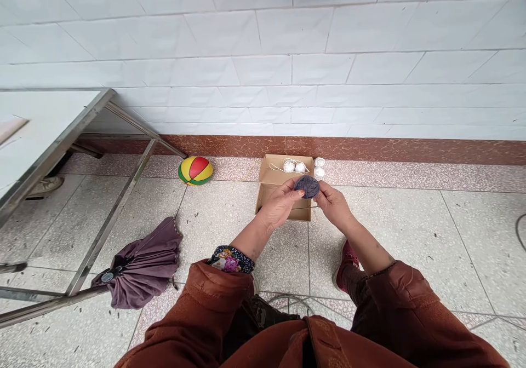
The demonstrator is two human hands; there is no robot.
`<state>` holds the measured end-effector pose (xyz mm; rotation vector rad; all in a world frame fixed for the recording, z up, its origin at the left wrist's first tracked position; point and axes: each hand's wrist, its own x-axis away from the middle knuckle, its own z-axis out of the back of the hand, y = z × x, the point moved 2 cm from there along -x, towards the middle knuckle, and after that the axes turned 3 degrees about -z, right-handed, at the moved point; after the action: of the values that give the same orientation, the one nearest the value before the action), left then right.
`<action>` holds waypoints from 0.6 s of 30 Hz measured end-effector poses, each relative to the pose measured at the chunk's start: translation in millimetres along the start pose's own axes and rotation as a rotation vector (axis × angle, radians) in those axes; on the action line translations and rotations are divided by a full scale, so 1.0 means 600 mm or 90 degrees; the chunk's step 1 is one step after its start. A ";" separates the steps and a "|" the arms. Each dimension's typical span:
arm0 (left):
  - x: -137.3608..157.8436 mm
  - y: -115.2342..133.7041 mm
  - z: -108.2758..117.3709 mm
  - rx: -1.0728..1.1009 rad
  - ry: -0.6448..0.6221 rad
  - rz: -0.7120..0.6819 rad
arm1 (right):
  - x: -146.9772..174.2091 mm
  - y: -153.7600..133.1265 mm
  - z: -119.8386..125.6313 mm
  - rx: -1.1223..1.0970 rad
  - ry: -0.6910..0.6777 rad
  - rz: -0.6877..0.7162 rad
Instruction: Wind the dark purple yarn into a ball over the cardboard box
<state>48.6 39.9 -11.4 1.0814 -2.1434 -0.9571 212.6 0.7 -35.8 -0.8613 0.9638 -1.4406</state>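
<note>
One yarn ball (307,187) is sitting crosswise over the box (304,214), the left hand (281,201) gripping its left end, the right hand (332,203) pinching its right.

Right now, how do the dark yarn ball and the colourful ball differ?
The yarn ball is dark grey; the colourful ball is red, yellow and green.
The yarn ball is up in the left hand, the right hand at its edge; the colourful ball rests on the floor.
Both look roundish.
</note>
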 end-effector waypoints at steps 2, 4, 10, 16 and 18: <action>-0.001 -0.001 0.000 0.022 0.019 -0.011 | 0.001 0.001 -0.007 0.015 -0.020 0.022; -0.003 -0.003 0.001 0.037 0.037 -0.010 | 0.003 -0.001 -0.016 0.037 -0.051 0.059; -0.013 -0.008 0.024 -0.066 0.168 0.003 | 0.025 -0.035 -0.030 0.065 -0.283 0.203; -0.013 -0.010 0.024 -0.231 0.141 0.071 | 0.016 -0.051 0.024 -0.064 -0.091 0.130; -0.009 -0.010 0.016 -0.237 0.085 0.080 | 0.006 -0.039 0.041 -0.063 0.014 0.078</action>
<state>46.9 45.3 -22.8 0.7945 -1.8087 -1.1337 225.2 -4.7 -4.6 -0.8452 1.0943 -1.3090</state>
